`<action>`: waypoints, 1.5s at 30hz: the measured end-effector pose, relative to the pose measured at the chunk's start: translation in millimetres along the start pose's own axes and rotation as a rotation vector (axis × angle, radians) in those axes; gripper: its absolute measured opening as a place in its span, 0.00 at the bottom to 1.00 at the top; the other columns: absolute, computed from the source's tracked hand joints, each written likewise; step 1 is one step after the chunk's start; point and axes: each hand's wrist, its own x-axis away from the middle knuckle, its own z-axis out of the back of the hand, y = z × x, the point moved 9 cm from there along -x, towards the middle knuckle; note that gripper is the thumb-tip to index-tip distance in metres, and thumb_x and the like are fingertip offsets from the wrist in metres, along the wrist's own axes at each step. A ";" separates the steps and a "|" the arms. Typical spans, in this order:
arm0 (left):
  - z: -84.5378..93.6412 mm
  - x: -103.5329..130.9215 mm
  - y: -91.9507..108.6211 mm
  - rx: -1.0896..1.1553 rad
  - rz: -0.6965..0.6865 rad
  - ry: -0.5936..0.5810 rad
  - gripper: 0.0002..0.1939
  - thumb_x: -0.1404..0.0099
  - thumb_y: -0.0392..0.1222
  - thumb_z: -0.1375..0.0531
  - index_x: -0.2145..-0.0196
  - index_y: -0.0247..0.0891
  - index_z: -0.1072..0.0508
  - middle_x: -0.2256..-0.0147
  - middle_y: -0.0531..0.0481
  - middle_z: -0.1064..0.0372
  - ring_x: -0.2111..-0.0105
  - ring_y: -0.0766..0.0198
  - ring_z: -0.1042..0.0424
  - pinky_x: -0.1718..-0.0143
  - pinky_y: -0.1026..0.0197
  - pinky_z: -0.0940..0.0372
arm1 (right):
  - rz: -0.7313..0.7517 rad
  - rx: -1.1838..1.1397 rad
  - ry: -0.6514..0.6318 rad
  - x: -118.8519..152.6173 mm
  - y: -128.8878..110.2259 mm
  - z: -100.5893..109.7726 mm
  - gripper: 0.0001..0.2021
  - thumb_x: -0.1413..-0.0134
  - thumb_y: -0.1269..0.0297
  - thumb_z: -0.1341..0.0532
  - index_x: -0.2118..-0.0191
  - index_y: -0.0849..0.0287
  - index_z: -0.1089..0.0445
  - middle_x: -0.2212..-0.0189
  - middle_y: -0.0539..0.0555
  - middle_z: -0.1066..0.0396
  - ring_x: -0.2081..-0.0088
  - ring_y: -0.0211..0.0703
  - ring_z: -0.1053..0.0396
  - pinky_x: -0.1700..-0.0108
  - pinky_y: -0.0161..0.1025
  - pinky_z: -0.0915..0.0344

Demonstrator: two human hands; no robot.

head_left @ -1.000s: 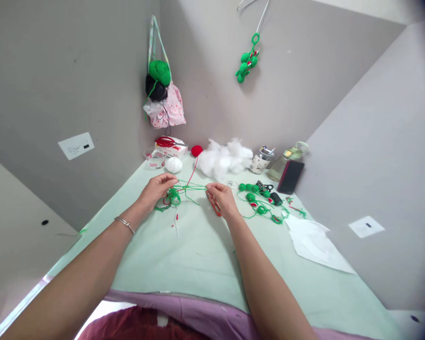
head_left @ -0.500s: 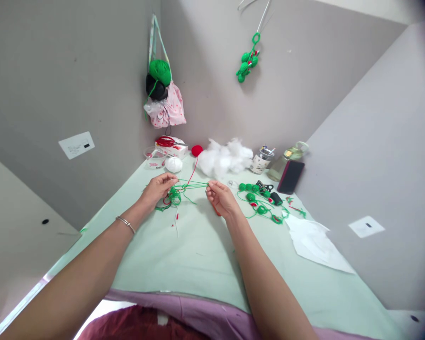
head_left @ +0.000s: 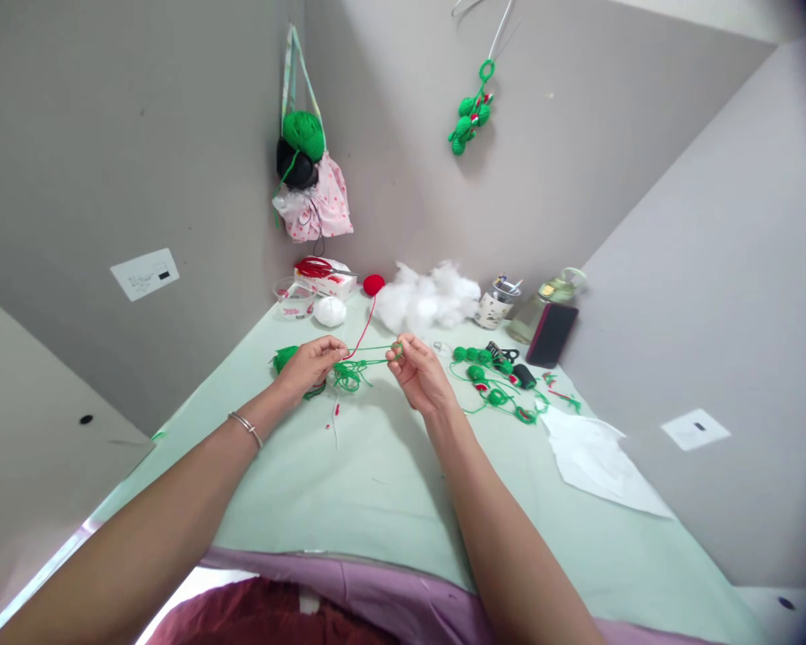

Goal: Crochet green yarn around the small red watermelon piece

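Green yarn (head_left: pixel 372 361) stretches between my two hands above the table. My left hand (head_left: pixel 315 363) pinches its left end, with a loose green tangle (head_left: pixel 351 376) hanging just right of the fingers. The fingers of my right hand (head_left: pixel 416 365) are closed on the other end of the strands. A green yarn ball (head_left: pixel 284 358) lies left of my left hand, partly hidden by it. From a red yarn ball (head_left: pixel 373 285) at the back, a red strand runs down to the tangle.
White stuffing (head_left: pixel 426 300), a white ball (head_left: pixel 330 311), red scissors (head_left: pixel 314 268) and a pen cup (head_left: pixel 495 305) stand at the back. On the right are green crocheted pieces (head_left: pixel 495 397), a phone (head_left: pixel 553 336), a bottle (head_left: pixel 534 313) and white sheets (head_left: pixel 595 457).
My left hand has moved slightly right, uncovering the green ball. My right hand has turned and risen a little. The tangle has shifted right, and the orange item under my right hand is now hidden.
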 end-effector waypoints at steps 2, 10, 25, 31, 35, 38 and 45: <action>-0.2 -1.3 -3.2 0.002 0.004 -0.009 0.17 0.45 0.55 0.32 0.67 0.39 0.28 0.83 0.63 0.51 0.86 0.74 0.56 0.82 0.66 0.63 | 0.032 0.060 -0.009 1.5 -4.9 -3.8 0.14 0.49 0.50 0.34 0.64 0.53 0.32 0.73 0.48 0.34 0.69 0.39 0.30 0.66 0.36 0.31; -3.4 -0.3 -4.3 0.014 0.005 -0.040 0.17 0.43 0.54 0.33 0.67 0.39 0.29 0.83 0.63 0.51 0.86 0.74 0.56 0.83 0.66 0.61 | 0.164 0.475 -0.094 16.4 -20.6 -27.0 0.08 0.53 0.64 0.32 0.63 0.52 0.22 0.68 0.49 0.32 0.69 0.38 0.39 0.60 0.38 0.38; -7.2 0.9 -2.0 0.000 0.020 -0.037 0.18 0.45 0.56 0.32 0.68 0.39 0.28 0.84 0.64 0.51 0.86 0.74 0.57 0.82 0.65 0.63 | 0.107 0.355 0.105 8.2 -11.6 -8.3 0.14 0.49 0.51 0.35 0.66 0.57 0.25 0.76 0.47 0.34 0.80 0.32 0.49 0.78 0.35 0.51; -10.0 5.6 4.4 -0.016 0.011 -0.039 0.21 0.41 0.60 0.36 0.63 0.39 0.26 0.84 0.64 0.55 0.85 0.72 0.57 0.82 0.66 0.62 | 0.048 0.199 0.091 7.3 -8.2 -8.6 0.14 0.54 0.52 0.32 0.70 0.58 0.27 0.77 0.46 0.36 0.82 0.28 0.52 0.80 0.33 0.53; -15.8 10.6 10.5 -0.050 0.002 -0.070 0.23 0.40 0.59 0.36 0.58 0.38 0.23 0.85 0.63 0.56 0.85 0.72 0.58 0.81 0.64 0.64 | 0.020 0.146 0.082 7.2 -6.2 -10.0 0.12 0.55 0.54 0.32 0.70 0.58 0.27 0.77 0.45 0.36 0.82 0.28 0.53 0.80 0.33 0.55; -21.9 12.6 10.7 -0.078 0.009 -0.102 0.21 0.43 0.55 0.33 0.59 0.37 0.20 0.84 0.61 0.49 0.84 0.72 0.58 0.81 0.63 0.64 | 0.000 0.118 0.078 8.2 -5.1 -12.5 0.10 0.56 0.58 0.32 0.71 0.59 0.27 0.79 0.44 0.37 0.82 0.28 0.54 0.80 0.33 0.55; -32.1 14.0 4.1 -0.114 0.052 -0.195 0.16 0.45 0.51 0.31 0.67 0.35 0.20 0.79 0.56 0.36 0.82 0.73 0.54 0.80 0.63 0.61 | -0.043 0.036 0.060 9.6 -4.2 -16.2 0.06 0.58 0.64 0.33 0.73 0.58 0.29 0.86 0.41 0.44 0.82 0.29 0.54 0.79 0.32 0.53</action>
